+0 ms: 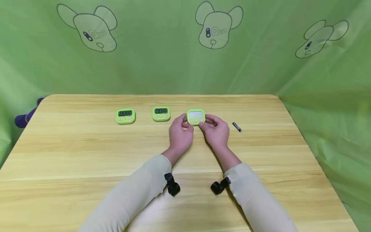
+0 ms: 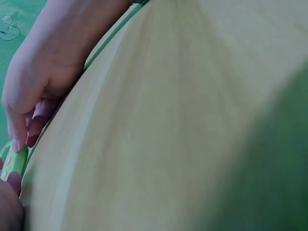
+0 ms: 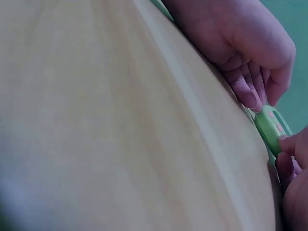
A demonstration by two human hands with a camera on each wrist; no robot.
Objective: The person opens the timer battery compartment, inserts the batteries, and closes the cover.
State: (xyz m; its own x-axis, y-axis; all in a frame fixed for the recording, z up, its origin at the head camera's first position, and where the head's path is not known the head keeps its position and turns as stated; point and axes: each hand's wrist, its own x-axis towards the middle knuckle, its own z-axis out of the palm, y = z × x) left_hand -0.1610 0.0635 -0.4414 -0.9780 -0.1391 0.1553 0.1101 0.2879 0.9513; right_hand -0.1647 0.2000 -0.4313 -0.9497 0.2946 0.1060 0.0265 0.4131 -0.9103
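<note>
A small green digital timer with pink buttons and a blank screen is between the two hands. My left hand grips its left edge with fingers and thumb. On the opposite side, my right hand pinches the right edge, the thumb at the lower right corner by a button. The right wrist view shows the timer from its side, tilted, with fingertips at both ends. Its back is hidden. Right of the right hand lies a small dark and silver battery.
Two more green timers, one at far left and one nearer the hands, lie on the wooden table with digits on their screens. A green curtain with printed animal heads hangs behind the back edge and along the sides.
</note>
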